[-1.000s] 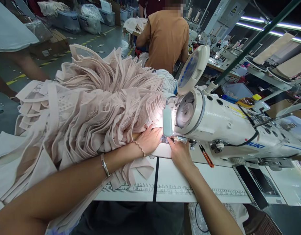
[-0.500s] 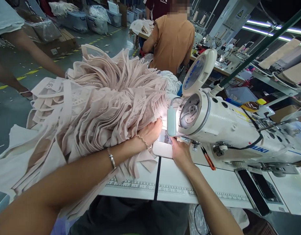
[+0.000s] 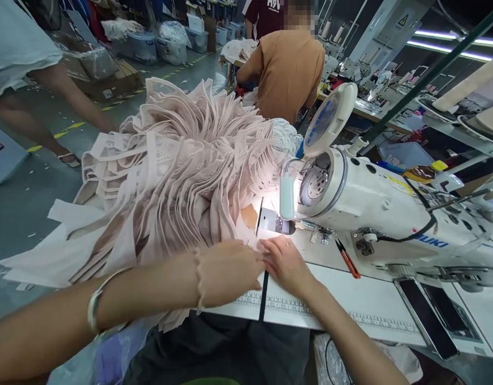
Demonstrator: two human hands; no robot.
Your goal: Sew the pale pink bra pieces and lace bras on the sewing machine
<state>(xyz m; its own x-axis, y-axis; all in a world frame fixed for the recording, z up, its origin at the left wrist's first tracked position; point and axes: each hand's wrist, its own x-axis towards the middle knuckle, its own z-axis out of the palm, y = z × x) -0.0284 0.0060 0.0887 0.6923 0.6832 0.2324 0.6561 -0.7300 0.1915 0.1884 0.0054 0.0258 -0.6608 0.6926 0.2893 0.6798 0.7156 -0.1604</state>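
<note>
Ahead, a person in a brown top (image 3: 290,75) faces away, scrap-littered floor (image 3: 41,198) to the left. Nearer, the pale worktop (image 3: 330,280), printed with a ruler (image 3: 286,306), bears a white sewing machine (image 3: 370,195), orange-handled snips (image 3: 348,261) and a phone (image 3: 426,316); pink fabric pieces (image 3: 182,171) lie heaped on the machine's left. Just in front of its lit metal plate (image 3: 272,220), the left hand (image 3: 232,270) and right hand (image 3: 287,264) meet, partly curled; whether either grip is closed on anything between them, I cannot tell.

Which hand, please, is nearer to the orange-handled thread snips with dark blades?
Right: the right hand is left of the thread snips; the left hand is farther left, beyond the right hand.
</note>
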